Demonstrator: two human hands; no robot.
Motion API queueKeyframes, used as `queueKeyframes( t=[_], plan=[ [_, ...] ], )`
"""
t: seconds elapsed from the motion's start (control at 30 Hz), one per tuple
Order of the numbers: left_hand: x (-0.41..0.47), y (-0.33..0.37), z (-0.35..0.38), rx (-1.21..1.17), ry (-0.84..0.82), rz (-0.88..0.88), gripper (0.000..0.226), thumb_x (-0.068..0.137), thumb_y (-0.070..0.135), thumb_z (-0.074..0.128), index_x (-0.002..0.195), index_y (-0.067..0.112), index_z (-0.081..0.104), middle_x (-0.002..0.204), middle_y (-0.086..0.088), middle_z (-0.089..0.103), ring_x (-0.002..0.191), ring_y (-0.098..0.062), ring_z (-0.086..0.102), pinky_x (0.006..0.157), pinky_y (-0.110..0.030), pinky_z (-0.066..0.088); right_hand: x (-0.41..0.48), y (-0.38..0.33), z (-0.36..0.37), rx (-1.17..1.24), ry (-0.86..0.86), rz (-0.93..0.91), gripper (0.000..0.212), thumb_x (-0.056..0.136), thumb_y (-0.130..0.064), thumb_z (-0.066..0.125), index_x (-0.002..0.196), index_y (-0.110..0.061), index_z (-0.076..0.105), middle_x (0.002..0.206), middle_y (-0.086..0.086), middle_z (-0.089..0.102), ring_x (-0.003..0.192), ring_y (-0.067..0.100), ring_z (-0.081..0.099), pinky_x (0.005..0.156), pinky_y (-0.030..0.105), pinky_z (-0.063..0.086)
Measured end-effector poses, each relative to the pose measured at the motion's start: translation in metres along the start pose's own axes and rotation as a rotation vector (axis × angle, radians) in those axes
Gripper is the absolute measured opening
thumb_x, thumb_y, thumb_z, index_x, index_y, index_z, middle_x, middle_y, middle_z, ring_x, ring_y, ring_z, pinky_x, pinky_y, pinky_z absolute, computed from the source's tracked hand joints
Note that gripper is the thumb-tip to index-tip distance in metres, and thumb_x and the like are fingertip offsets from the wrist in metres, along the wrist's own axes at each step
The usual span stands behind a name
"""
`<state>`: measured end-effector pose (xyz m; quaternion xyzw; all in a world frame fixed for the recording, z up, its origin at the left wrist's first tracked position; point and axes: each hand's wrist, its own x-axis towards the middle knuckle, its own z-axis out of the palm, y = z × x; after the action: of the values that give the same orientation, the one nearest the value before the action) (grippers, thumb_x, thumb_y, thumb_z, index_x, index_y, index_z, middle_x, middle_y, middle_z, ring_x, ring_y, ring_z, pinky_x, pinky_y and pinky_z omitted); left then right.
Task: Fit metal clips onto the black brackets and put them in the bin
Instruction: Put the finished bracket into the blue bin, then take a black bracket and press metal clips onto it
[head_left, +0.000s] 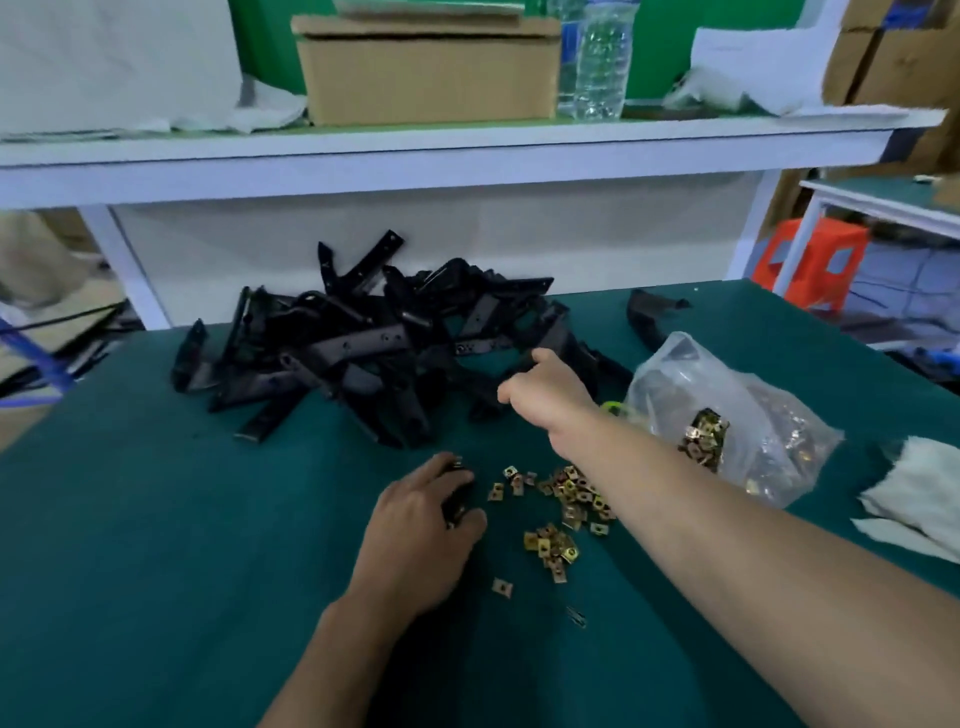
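Reaching out, the right hand (545, 395) curled its fingers onto the black brackets (363, 343) (left hand (421, 530) nearer the metal clips (566, 499), clutching something dark).

You are facing 1 heap of black brackets (363, 353), too tangled to count, 2 loose scatters of metal clips (563, 499), 1 plastic bag (727, 415) of more clips, 1 cardboard box (426, 73) and 1 water bottle (602, 62).
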<state>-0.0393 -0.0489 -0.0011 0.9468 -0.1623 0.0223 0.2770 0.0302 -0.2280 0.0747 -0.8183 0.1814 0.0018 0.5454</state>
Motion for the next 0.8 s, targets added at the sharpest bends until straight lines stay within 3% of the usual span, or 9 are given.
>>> queueKeyframes(
  t=[0.07, 0.13, 0.2, 0.27, 0.37, 0.47, 0.57, 0.7, 0.8],
  plan=[
    [0.010, -0.008, 0.002, 0.007, -0.015, 0.019, 0.051, 0.099, 0.044, 0.054, 0.150, 0.035, 0.049, 0.164, 0.015, 0.030, 0.147, -0.013, 0.033, 0.120, -0.026, 0.019, 0.020, 0.004, 0.012, -0.134, 0.040, 0.004, 0.080, 0.094, -0.033, 0.066, 0.160, -0.021, 0.022, 0.154, 0.008, 0.042, 0.131, 0.032, 0.046, 0.096, 0.043, 0.047],
    [0.020, -0.015, 0.003, 0.043, -0.014, 0.055, 0.051, 0.103, 0.041, 0.047, 0.154, 0.035, 0.041, 0.166, 0.012, 0.026, 0.151, -0.011, 0.024, 0.121, -0.024, 0.012, 0.035, 0.005, 0.023, -0.220, 0.096, 0.026, 0.084, 0.094, -0.046, 0.065, 0.160, -0.020, 0.021, 0.148, 0.011, 0.048, 0.130, 0.035, 0.048, 0.100, 0.048, 0.049],
    [0.030, -0.019, 0.002, 0.057, 0.010, 0.083, 0.049, 0.105, 0.036, 0.045, 0.154, 0.034, 0.042, 0.165, 0.013, 0.029, 0.152, -0.010, 0.023, 0.121, -0.026, 0.013, 0.047, 0.003, 0.033, -0.245, 0.124, 0.042, 0.087, 0.093, -0.047, 0.067, 0.160, -0.022, 0.019, 0.133, 0.013, 0.057, 0.097, 0.031, 0.058, 0.087, 0.045, 0.052],
    [0.038, -0.022, 0.000, 0.014, 0.052, 0.059, 0.043, 0.103, 0.030, 0.052, 0.145, 0.034, 0.055, 0.158, 0.015, 0.043, 0.146, -0.009, 0.035, 0.118, -0.027, 0.022, 0.054, 0.003, 0.041, -0.215, 0.110, 0.065, 0.084, 0.093, -0.041, 0.070, 0.160, -0.023, 0.022, 0.138, 0.011, 0.055, 0.075, 0.022, 0.048, 0.075, 0.038, 0.047],
    [0.043, -0.026, -0.004, -0.060, 0.136, 0.013, 0.028, 0.094, 0.021, 0.067, 0.118, 0.033, 0.075, 0.131, 0.016, 0.067, 0.123, -0.010, 0.057, 0.101, -0.022, 0.038, 0.060, 0.004, 0.049, -0.298, 0.137, 0.000, 0.070, 0.094, -0.036, 0.068, 0.154, -0.025, 0.034, 0.137, 0.006, 0.058, 0.093, 0.026, 0.055, 0.079, 0.037, 0.048],
    [0.043, -0.028, -0.004, -0.078, 0.198, 0.002, 0.024, 0.084, 0.017, 0.077, 0.100, 0.035, 0.079, 0.106, 0.017, 0.073, 0.101, -0.012, 0.062, 0.085, -0.022, 0.040, 0.054, 0.003, 0.045, -0.341, 0.164, -0.090, 0.060, 0.094, -0.035, 0.066, 0.150, -0.031, 0.043, 0.116, -0.001, 0.066, 0.101, 0.024, 0.064, 0.087, 0.041, 0.055],
    [0.042, -0.029, -0.004, -0.074, 0.204, -0.022, 0.021, 0.084, 0.017, 0.078, 0.095, 0.035, 0.079, 0.100, 0.016, 0.074, 0.096, -0.013, 0.063, 0.084, -0.021, 0.039, 0.037, 0.006, 0.030, -0.225, 0.269, -0.172, 0.041, 0.095, -0.031, 0.066, 0.136, -0.032, 0.060, 0.080, -0.015, 0.057, 0.076, 0.004, 0.061, 0.074, 0.030, 0.052],
    [0.037, -0.024, -0.004, -0.101, 0.242, 0.009, 0.020, 0.088, 0.029, 0.075, 0.106, 0.036, 0.078, 0.109, 0.016, 0.073, 0.102, -0.011, 0.062, 0.091, -0.021, 0.044, -0.005, 0.017, 0.010, 0.161, 0.424, -0.290, 0.032, 0.094, -0.024, 0.063, 0.124, -0.036, 0.064, 0.088, -0.005, 0.072, 0.073, 0.007, 0.068, 0.070, 0.033, 0.057],
    [0.029, -0.010, -0.002, -0.158, 0.209, 0.075, 0.029, 0.089, 0.039, 0.073, 0.118, 0.039, 0.073, 0.116, 0.019, 0.069, 0.110, -0.008, 0.059, 0.096, -0.020, 0.041, -0.042, 0.026, 0.003, 0.534, 0.185, -0.280, 0.029, 0.094, -0.012, 0.065, 0.113, -0.034, 0.069, 0.081, 0.002, 0.075, 0.068, 0.009, 0.065, 0.062, 0.022, 0.052]
  ],
)
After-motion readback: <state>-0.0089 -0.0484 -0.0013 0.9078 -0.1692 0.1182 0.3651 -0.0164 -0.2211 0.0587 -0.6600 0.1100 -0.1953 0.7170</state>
